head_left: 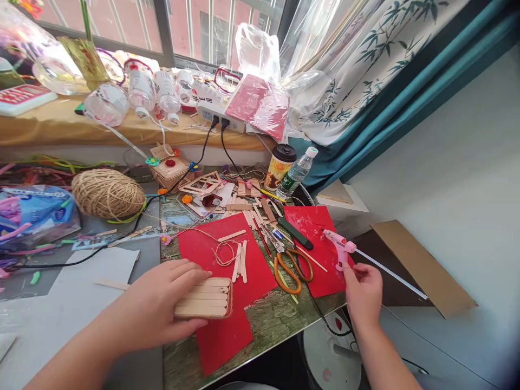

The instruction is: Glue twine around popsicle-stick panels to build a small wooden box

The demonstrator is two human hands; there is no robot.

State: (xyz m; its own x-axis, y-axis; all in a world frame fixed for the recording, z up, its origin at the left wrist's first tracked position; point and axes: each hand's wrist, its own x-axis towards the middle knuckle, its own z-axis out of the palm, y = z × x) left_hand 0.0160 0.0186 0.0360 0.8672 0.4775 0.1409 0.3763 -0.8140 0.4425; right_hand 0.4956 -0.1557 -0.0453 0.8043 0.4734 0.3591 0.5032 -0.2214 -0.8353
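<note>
My left hand (170,298) is closed around a small panel of popsicle sticks (205,299) laid side by side, with twine along its edge. Under it lies red paper (225,338). In my right hand (363,290) is a pink hot glue gun (340,249), gripped by its handle, with a long white glue stick (392,273) coming out of its back. The gun's nozzle points left over a second sheet of red paper (319,225). Loose popsicle sticks (242,261) and a loop of twine (225,253) rest between my hands.
Orange-handled scissors (288,271) and a dark green utility knife (296,233) lie mid-table. Behind them are a lidded cup (280,165), a water bottle (298,173) and scattered wood pieces. A twine ball (108,193) sits left. Black cords cross from the power strip (221,119) on the sill.
</note>
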